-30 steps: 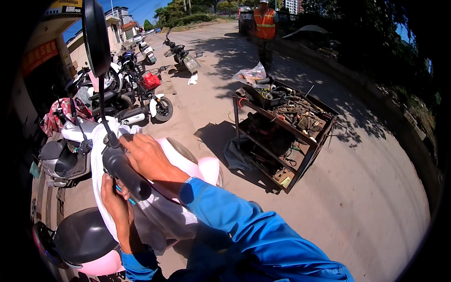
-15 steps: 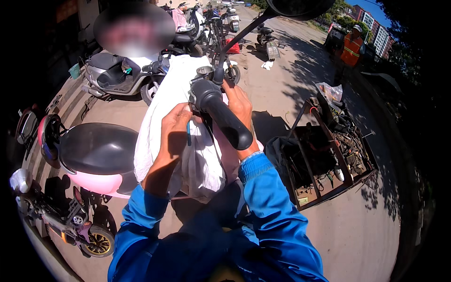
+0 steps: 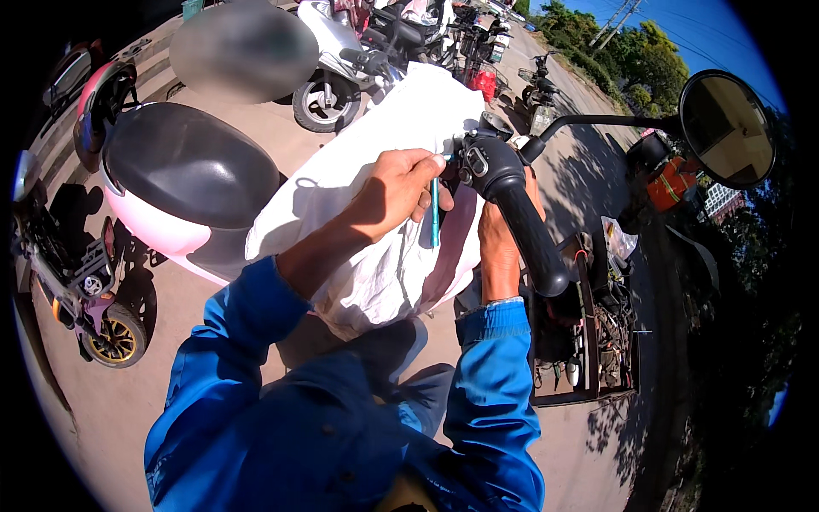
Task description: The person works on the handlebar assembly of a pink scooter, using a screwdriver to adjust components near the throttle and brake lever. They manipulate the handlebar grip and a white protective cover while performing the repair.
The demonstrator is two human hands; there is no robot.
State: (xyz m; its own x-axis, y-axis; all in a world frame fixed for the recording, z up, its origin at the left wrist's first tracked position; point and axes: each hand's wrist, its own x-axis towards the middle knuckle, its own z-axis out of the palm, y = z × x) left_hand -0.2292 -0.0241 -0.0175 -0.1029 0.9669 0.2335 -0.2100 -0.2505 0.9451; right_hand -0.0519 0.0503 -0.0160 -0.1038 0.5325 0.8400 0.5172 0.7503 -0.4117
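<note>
My left hand [image 3: 399, 194] is closed in a pinch beside the control housing [image 3: 488, 164] of a scooter's handlebar. A thin teal stick-like piece [image 3: 436, 224] hangs down from its fingers; its exact kind does not show. Behind the black handlebar grip [image 3: 531, 235] is my right hand [image 3: 502, 243], with its fingers mostly hidden by the grip and housing. A white cloth [image 3: 358, 171] drapes over the scooter's front, under both hands. From the handlebar a stalk carries a round black mirror [image 3: 728, 128].
The black seat [image 3: 183, 162] of the pink scooter lies to the left. On the right stands a metal-framed box [image 3: 589, 341] holding tools and loose parts. Parked scooters [image 3: 328, 94] line the back, and another two-wheeler [image 3: 90, 299] stands far left. A person in an orange vest [image 3: 670, 183] is at the right.
The view has turned, so the handlebar and mirror now appear farther right. My left hand stays at the housing, with the teal piece showing more fully; my right hand remains behind the grip.
</note>
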